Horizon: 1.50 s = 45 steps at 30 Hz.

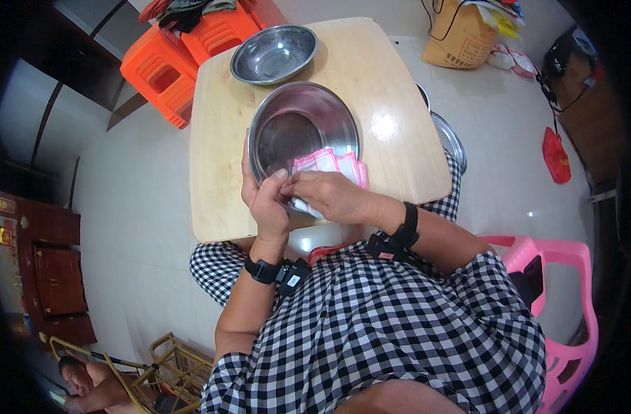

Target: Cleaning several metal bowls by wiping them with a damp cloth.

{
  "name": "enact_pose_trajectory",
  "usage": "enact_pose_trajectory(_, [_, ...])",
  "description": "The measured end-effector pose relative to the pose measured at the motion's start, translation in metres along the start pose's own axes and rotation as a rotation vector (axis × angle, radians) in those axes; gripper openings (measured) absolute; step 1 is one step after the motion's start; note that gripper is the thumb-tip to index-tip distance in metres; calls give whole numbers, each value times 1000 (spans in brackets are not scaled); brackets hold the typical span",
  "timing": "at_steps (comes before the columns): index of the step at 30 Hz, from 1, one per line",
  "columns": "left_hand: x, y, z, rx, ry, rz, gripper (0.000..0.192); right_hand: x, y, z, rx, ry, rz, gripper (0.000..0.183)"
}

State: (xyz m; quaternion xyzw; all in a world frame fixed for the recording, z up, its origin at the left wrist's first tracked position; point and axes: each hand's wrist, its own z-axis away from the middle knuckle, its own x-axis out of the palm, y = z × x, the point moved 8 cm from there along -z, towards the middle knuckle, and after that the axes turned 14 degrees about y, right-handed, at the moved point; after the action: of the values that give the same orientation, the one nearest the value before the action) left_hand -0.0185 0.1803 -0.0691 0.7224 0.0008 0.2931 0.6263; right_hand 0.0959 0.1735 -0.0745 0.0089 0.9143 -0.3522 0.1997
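A deep stainless steel basin (307, 111) stands on the light wooden table, tilted a little towards me. My left hand (266, 199) grips its near left rim, thumb on top and fingers along the outer wall. In my right hand (328, 195) is a white cloth with pink edges (318, 161), bunched over the basin's near rim; part of it hangs inside. The fingertips of both hands are close together at the rim. Behind this basin, a shallower stainless steel bowl (274, 54) rests upright near the far edge.
The wooden table (393, 155) has rounded corners. Orange plastic stools (160, 72) with clothes on top stand at the far left. Metal pans (450, 142) are beside the table's right edge, lower down. A pink plastic chair (579, 290) is behind me at right. Another person (100, 385) reclines at lower left.
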Motion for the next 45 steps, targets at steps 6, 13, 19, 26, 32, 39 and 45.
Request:
enact_pose_trajectory(6, [-3, 2, -6, 37, -18, -94, 74, -38, -21, -7, -72, 88, 552, 22])
enact_pose_trajectory(13, [-5, 1, -4, 39, 28, -25, 52, -27, 7, 7, 68, -189, 395, 17])
enact_pose_trajectory(19, [22, 14, 12, 133, -135, -139, 69, -5, 19, -4, 560, 223, -434, 10])
enact_pose_trajectory(26, [31, 16, 6, 146, -214, -217, 64, -23, -11, -26, 157, 317, -80, 35])
enact_pose_trajectory(32, [41, 23, 5, 247, -278, -352, 68, -31, -11, -36, -56, 317, 376, 46])
enact_pose_trajectory(39, [31, 15, 7, 96, -241, -245, 69, -49, -1, -36, -152, 323, 823, 27])
enact_pose_trajectory(45, [27, 12, 7, 75, -196, -234, 68, -25, -22, -19, -122, 206, 303, 30])
